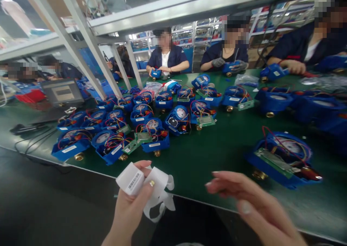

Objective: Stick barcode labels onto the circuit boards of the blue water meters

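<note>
My left hand (132, 202) grips a roll of white barcode labels (131, 179) in front of the table's near edge. Its loose backing strip (159, 202) curls down on the right of the fingers. My right hand (244, 195) is held over the table edge, thumb and fingers apart, with nothing visible in it. Beyond it and to the right lies a blue meter housing (284, 159) with a green circuit board (275, 163), coloured wires and a brass fitting (259, 174). Several similar blue meters (155, 141) stand farther back, many with a white label on the side.
A green-topped table (200, 155) spans the view. Metal frame posts (89, 47) rise at the left under a shelf beam (189, 14). A laptop (63, 92) and black cables (32, 137) lie at left. Across the table, several co-workers (168, 58) handle blue meters.
</note>
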The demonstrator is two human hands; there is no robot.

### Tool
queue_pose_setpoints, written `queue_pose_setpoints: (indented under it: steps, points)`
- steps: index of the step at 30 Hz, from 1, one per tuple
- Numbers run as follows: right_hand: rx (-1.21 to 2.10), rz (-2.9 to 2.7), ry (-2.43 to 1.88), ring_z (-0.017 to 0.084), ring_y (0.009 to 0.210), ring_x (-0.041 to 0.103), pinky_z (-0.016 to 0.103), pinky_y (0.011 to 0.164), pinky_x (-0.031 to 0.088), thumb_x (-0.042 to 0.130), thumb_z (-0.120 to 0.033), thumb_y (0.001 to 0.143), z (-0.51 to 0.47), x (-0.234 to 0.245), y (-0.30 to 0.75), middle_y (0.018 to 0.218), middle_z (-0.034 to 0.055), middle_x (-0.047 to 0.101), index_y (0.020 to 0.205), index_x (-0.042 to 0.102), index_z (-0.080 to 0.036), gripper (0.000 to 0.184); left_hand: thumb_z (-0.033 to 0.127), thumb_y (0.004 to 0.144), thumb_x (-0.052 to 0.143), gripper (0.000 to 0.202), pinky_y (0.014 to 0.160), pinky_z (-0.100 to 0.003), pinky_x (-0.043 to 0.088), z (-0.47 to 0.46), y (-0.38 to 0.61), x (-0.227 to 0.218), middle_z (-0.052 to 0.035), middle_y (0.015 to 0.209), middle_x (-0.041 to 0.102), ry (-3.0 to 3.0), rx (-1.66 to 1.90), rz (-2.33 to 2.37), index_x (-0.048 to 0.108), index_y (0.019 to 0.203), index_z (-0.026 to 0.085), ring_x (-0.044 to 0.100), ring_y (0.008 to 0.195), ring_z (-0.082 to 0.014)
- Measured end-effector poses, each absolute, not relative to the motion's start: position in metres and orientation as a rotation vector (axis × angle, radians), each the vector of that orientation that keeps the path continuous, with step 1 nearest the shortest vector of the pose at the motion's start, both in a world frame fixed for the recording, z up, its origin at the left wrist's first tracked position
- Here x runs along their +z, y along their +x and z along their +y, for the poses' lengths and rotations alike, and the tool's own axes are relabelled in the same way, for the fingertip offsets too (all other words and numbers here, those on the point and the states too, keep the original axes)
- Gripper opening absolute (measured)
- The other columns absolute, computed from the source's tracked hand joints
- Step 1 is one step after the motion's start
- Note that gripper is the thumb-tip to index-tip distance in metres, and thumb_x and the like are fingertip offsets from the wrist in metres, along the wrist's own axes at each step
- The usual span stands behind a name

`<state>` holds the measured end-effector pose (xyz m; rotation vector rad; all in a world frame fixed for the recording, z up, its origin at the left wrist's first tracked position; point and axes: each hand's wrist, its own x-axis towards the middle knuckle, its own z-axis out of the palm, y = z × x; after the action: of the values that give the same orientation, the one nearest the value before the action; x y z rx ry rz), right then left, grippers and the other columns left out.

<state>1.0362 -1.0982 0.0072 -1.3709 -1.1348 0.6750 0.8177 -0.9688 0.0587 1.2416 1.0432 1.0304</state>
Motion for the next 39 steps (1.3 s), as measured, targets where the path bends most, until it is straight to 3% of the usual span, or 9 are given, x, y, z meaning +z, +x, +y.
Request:
queue_pose_setpoints:
  steps: [3,5,10,14,18,21,25,31,39]
  points:
    - [1.334,-1.015,-0.938,0.025,0.099,0.064,0.039,0.082,0.052,0.057,-0.052,0.085,-1.056,0.018,0.998,0.11,0.0088,0.068,0.129,0.052,-0.032,0.049,0.036,0.075,0.069,0.033,0.069,-0.023,0.048,-0.974,0.815,0.055,-0.0006,0.091,0.065,1.432,0.983,1.068,0.059,0.105,0.027,0.06,0.081,-0.0168]
    - [1.475,-0.84,-0.776,0.022,0.097,0.064,0.033,0.079,0.05,0.065,-0.052,0.08,-1.034,0.019,0.984,0.105,0.0081,0.069,0.125,0.057,-0.028,0.052,0.035,0.078,0.065,0.026,0.08,-0.027,0.046,-0.976,0.809,0.05,-0.001,0.098,0.065,1.628,0.939,1.062,0.06,0.102,0.028,0.059,0.088,-0.0188]
    - [1.471,-0.499,-0.681,0.015,0.084,0.063,0.024,0.072,0.047,0.08,-0.038,0.068,-1.015,0.013,0.972,0.092,0.0042,0.069,0.115,0.063,-0.023,0.052,0.028,0.082,0.058,0.028,0.091,-0.04,0.04,-0.979,0.794,0.038,-0.0008,0.094,0.064,1.984,0.838,0.97,0.056,0.109,0.032,0.06,0.085,-0.0227]
    - [1.407,-0.5,-0.652,0.011,0.071,0.06,0.021,0.064,0.046,0.082,-0.026,0.066,-1.015,0.008,0.966,0.082,0.0009,0.067,0.11,0.063,-0.023,0.049,0.02,0.082,0.055,0.032,0.076,-0.032,0.044,-0.981,0.793,0.036,0.0024,0.092,0.063,2.06,0.806,0.803,0.052,0.111,0.035,0.059,0.075,-0.0179]
    - [1.431,-0.506,-0.571,0.011,0.064,0.058,0.021,0.058,0.045,0.077,-0.022,0.069,-1.018,0.007,0.964,0.077,0.0008,0.065,0.119,0.058,-0.022,0.054,0.026,0.086,0.053,0.025,0.088,-0.035,0.037,-0.978,0.797,0.034,0.002,0.085,0.063,1.889,0.871,0.759,0.05,0.111,0.03,0.059,0.086,-0.02]
    - [1.515,-0.401,-0.514,0.009,0.051,0.053,0.018,0.049,0.04,0.071,-0.016,0.066,-1.022,0.011,0.968,0.064,-0.0005,0.063,0.117,0.061,-0.017,0.053,0.029,0.09,0.048,0.021,0.076,-0.031,0.041,-0.972,0.798,0.032,0.0027,0.078,0.059,1.672,0.905,0.881,0.047,0.111,0.027,0.057,0.075,-0.0167]
    - [1.538,-0.312,-0.498,0.008,0.044,0.049,0.016,0.043,0.035,0.063,-0.01,0.06,-1.026,0.015,0.973,0.057,0.0001,0.062,0.11,0.066,-0.014,0.05,0.025,0.087,0.054,0.009,0.083,-0.034,0.04,-0.964,0.798,0.027,-0.0018,0.097,0.056,1.689,0.96,0.979,0.049,0.094,0.024,0.054,0.093,-0.0194]
    - [1.54,-0.234,-0.46,0.007,0.037,0.042,0.016,0.038,0.029,0.056,-0.009,0.054,-1.025,0.01,0.973,0.049,-0.0017,0.057,0.102,0.07,-0.012,0.051,0.023,0.086,0.054,0.011,0.095,-0.048,0.034,-0.962,0.797,0.02,-0.0068,0.116,0.053,1.713,0.905,0.938,0.047,0.094,0.024,0.048,0.114,-0.0267]
    - [1.56,-0.211,-0.488,0.006,0.037,0.036,0.016,0.038,0.028,0.056,-0.009,0.052,-1.025,0.005,0.97,0.044,-0.0032,0.053,0.094,0.071,-0.014,0.045,0.017,0.084,0.054,0.019,0.086,-0.037,0.039,-0.967,0.807,0.034,0.0003,0.11,0.052,1.901,1.021,0.878,0.05,0.097,0.031,0.051,0.101,-0.0191]
